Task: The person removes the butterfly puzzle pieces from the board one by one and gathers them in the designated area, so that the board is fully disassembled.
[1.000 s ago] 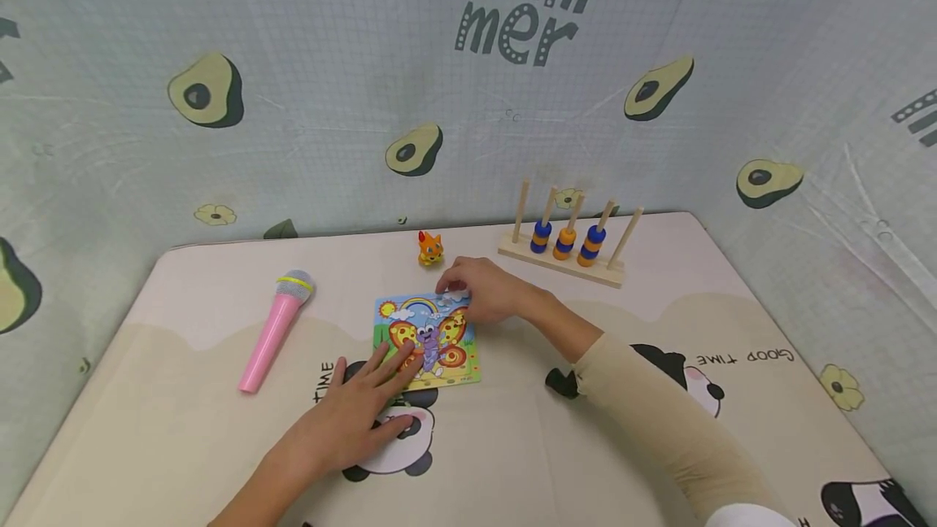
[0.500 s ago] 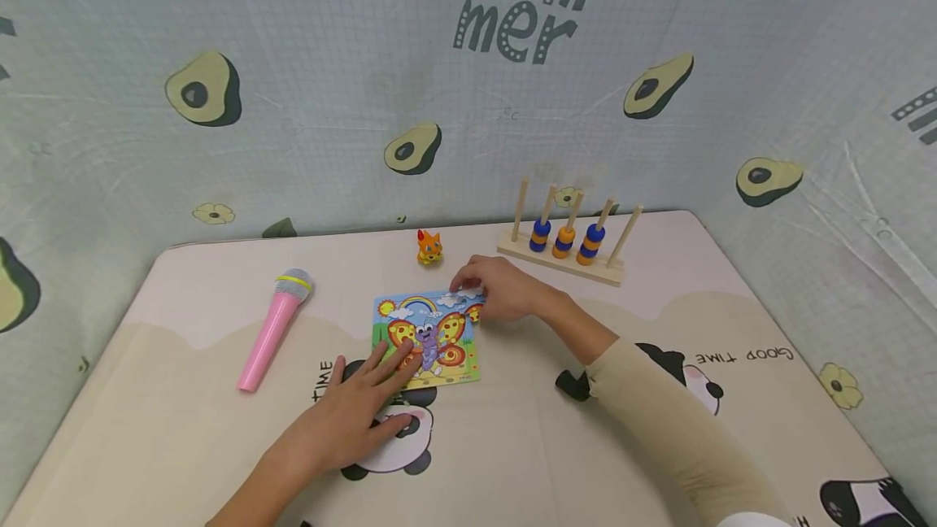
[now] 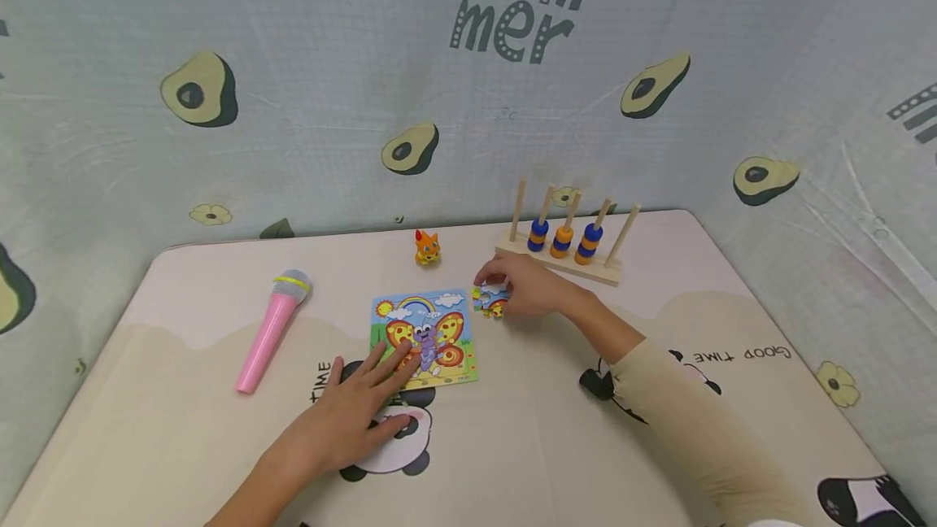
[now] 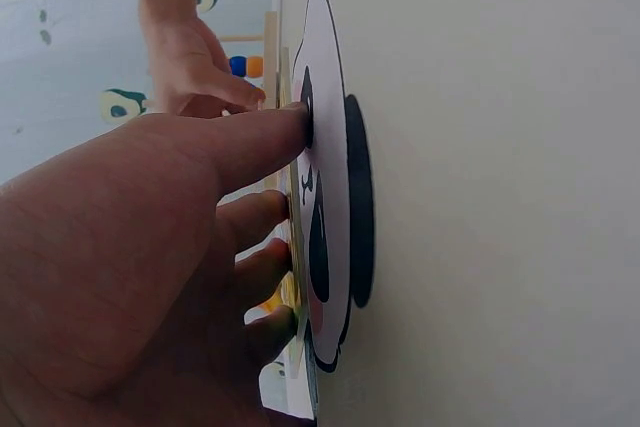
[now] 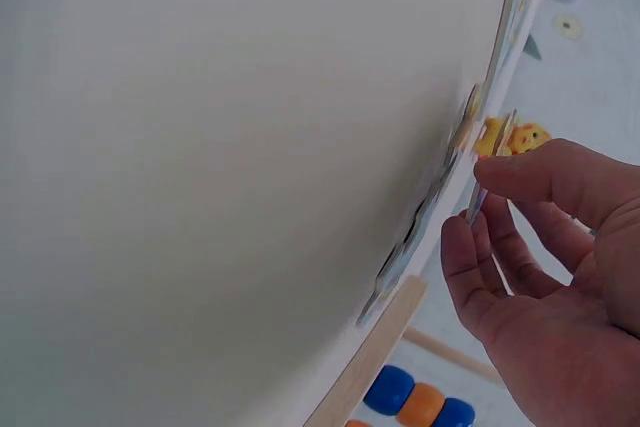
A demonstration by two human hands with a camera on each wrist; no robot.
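A butterfly jigsaw puzzle board with a sun and rainbow lies flat on the table. My left hand rests on its lower left part, fingers spread straight. In the left wrist view, those fingertips press along the board's edge and the thumb touches the cloth. Just right of the board, my right hand pinches a thin jigsaw piece between thumb and fingers. More thin pieces lie below that hand in the right wrist view. From the head, blue, yellow and red jigsaw pieces show partly under the fingers.
A pink toy microphone lies to the left. Behind the board stands a small orange fox figure. A wooden peg rack with blue and orange beads is at the back, close beyond my right hand.
My right hand has moved rightward from the board's upper right corner, and pieces now show under it, apart from the board. My left hand has stayed in place.
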